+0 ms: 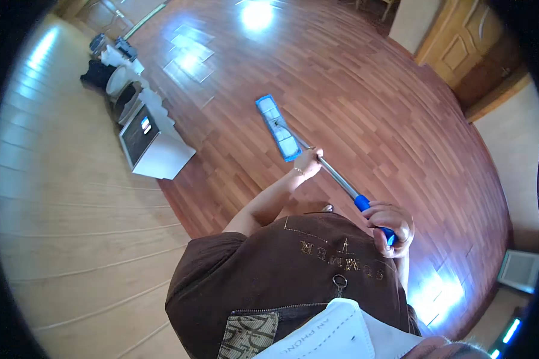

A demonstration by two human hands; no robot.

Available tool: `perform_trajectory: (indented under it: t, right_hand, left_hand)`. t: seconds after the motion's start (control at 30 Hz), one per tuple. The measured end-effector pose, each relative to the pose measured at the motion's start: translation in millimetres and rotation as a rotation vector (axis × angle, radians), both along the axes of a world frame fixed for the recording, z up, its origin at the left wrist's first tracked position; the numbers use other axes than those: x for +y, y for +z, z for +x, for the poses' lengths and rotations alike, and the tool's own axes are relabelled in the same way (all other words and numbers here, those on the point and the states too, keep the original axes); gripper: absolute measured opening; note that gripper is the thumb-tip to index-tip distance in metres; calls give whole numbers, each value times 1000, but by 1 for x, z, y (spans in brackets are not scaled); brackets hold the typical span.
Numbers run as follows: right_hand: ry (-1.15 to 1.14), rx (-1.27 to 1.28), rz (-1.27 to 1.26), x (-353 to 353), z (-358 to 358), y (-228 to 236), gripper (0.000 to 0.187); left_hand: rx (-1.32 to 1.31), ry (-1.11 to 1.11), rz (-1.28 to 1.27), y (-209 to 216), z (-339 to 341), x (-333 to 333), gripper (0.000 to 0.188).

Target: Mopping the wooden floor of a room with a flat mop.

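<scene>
A flat mop head (278,128), blue-edged with pale panels, lies on the wood-patterned floor ahead of me. Its silver pole (339,175) runs back toward me on a slant and ends in a blue grip. Low on the pole, close to the mop head, my left hand (308,164) is closed round the metal; a thin bracelet circles that wrist. My right hand (391,228) wraps the blue grip (362,203) at the upper end, fingers curled over it.
Along the left wall stand a white cabinet (167,149) with a dark top and several dark and pale items behind it. A wooden door (461,48) is at the far right. A grey-white box-like thing (520,270) sits by the right wall. The reddish-brown floor (377,107) reflects bright lights.
</scene>
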State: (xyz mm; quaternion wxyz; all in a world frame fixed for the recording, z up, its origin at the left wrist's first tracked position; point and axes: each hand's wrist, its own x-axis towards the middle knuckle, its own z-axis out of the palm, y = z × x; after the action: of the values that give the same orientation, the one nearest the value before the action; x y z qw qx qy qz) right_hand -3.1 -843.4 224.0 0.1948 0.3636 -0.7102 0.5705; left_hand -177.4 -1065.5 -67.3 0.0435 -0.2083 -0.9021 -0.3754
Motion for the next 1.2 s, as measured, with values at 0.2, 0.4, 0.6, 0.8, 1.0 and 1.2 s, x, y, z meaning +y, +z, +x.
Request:
perform_trajectory:
  t: [0.2,0.4,0.6,0.8,1.0,1.2]
  right_hand:
    - [365,-70,-52,8,-76,5,25]
    - [608,-141,-92,-7,-121,6,30]
    - [742,-341,-75,-15,-136,-11,17]
    - [665,-456,-78,1,-152,-7,15]
    - [509,-509,-104,23,-154,16,15]
    - [205,-231,-11,42,-152,50,13]
  left_hand:
    - [-155,301,5,28,28,-52,14]
    - [-131,501,-127,20,71,-95,13]
    - [-166,635,-223,-1,92,-121,23]
    - [-478,465,-99,22,56,-116,24]
    - [-140,387,-156,8,10,-82,30]
    - [-321,-15,-84,23,-108,-23,20]
